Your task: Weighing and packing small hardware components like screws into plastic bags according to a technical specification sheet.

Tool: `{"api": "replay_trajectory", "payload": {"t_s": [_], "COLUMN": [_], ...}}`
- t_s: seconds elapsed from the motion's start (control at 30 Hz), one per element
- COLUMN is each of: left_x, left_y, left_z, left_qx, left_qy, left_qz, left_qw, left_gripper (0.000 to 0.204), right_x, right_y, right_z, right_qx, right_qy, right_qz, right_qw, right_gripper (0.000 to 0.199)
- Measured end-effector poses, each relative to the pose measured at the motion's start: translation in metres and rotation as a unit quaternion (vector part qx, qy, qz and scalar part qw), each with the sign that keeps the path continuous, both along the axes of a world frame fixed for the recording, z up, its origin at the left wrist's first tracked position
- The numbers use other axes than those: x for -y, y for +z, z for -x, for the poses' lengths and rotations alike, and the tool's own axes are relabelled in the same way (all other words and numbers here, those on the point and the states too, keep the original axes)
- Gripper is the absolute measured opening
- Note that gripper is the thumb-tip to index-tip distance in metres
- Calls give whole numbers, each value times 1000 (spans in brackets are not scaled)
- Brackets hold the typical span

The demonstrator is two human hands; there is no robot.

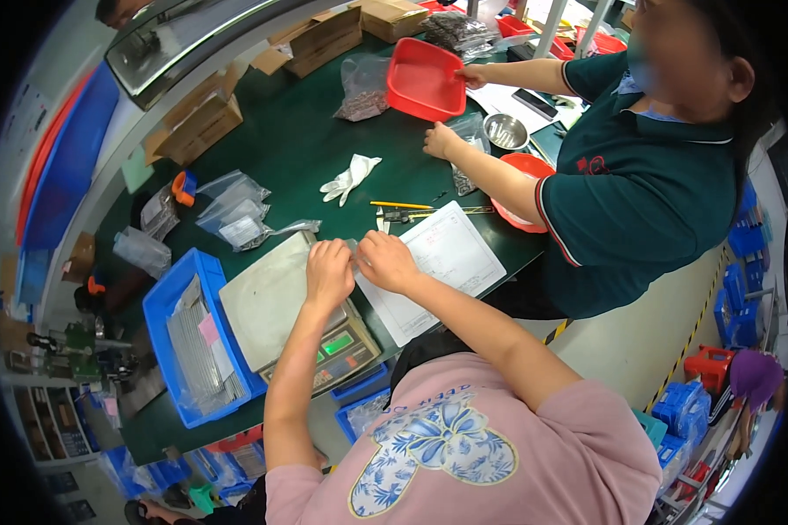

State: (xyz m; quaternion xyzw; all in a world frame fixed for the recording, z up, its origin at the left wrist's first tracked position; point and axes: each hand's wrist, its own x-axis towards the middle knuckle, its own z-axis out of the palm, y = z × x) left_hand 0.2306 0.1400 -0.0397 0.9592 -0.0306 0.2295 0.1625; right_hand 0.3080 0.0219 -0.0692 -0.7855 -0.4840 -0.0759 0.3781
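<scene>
Fingers (352, 254) of both hands pinch a small clear bag (351, 246) together over the scale (276, 297). Blue bin (162, 302) beside it holds bagged metal strips on the green surface (298, 149).

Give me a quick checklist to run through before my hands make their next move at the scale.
1. Both hands together over the scale: left hand and right hand meet at its edge: ok.
2. Small clear item pinched between them: too small to identify: cannot tell.
3. Scale platform bare: ok.
4. Scale display lit green: ok; reading: cannot tell.
5. Paper form lying flat beside the right hand: ok.
6. Blue bin left of the scale: ok.
</scene>
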Motion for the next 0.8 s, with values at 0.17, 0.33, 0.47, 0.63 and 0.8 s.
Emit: {"api": "replay_trajectory", "payload": {"t_s": [0.17, 0.33, 0.47, 0.63, 0.8], "left_x": [-4, -11, -7, -3, -4], "left_y": [7, 1, 1, 6, 1], "left_z": [2, 3, 1, 1, 0], "left_qx": [-26, -48, -43, -37, -41], "left_qy": [20, 1, -6, -9, -4], "left_qz": [14, -7, -14, -11, -47], "left_qw": [999, 999, 999, 999, 998], "left_gripper": [12, 12, 10, 8, 11], "right_x": [5, 3, 0, 0, -2], "right_y": [2, 0, 2, 3, 2], "right_z": [-4, -2, -3, -3, 0], "right_qx": [8, -9, 8, 23, 15], "right_qy": [21, -3, 23, 42, 25], "right_qz": [8, 7, 8, 7, -1], "right_qw": [1000, 1000, 1000, 999, 1000], "right_gripper": [10, 10, 9, 7, 7]}}
